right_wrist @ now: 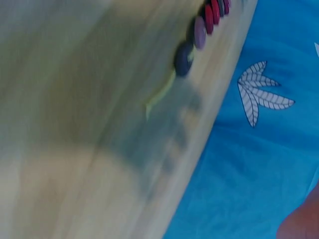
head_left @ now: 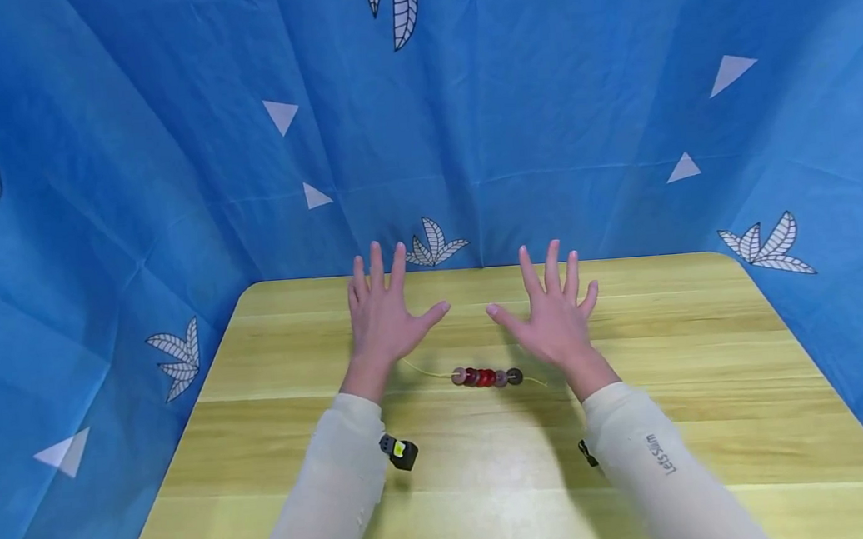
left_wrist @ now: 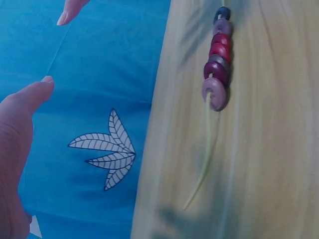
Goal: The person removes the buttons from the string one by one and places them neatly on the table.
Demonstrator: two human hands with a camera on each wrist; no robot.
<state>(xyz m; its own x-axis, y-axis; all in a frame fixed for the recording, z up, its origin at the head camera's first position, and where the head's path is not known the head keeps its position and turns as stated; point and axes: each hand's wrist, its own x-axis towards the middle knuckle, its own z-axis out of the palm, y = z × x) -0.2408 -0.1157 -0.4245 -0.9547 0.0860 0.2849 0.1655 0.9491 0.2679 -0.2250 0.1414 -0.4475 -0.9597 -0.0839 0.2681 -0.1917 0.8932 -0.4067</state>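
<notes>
A short row of round beads [head_left: 487, 377] lies on the table, threaded on a thin yellow cord [head_left: 427, 373] whose ends stick out on both sides. The beads are pink, purple, red and dark grey. Left of the row, my left hand [head_left: 384, 319] is held over the table with fingers spread and nothing in it. My right hand [head_left: 555, 319] mirrors it on the other side, fingers spread and holding nothing. In the left wrist view the pink end bead [left_wrist: 214, 94] and the loose cord show plainly. A dark end bead [right_wrist: 184, 59] appears in the right wrist view.
The light wooden table [head_left: 493, 507] has rounded far corners. Blue cloth [head_left: 542, 128] with white leaf and triangle prints hangs behind it and at both sides. A small black camera [head_left: 399, 452] is on the left wrist.
</notes>
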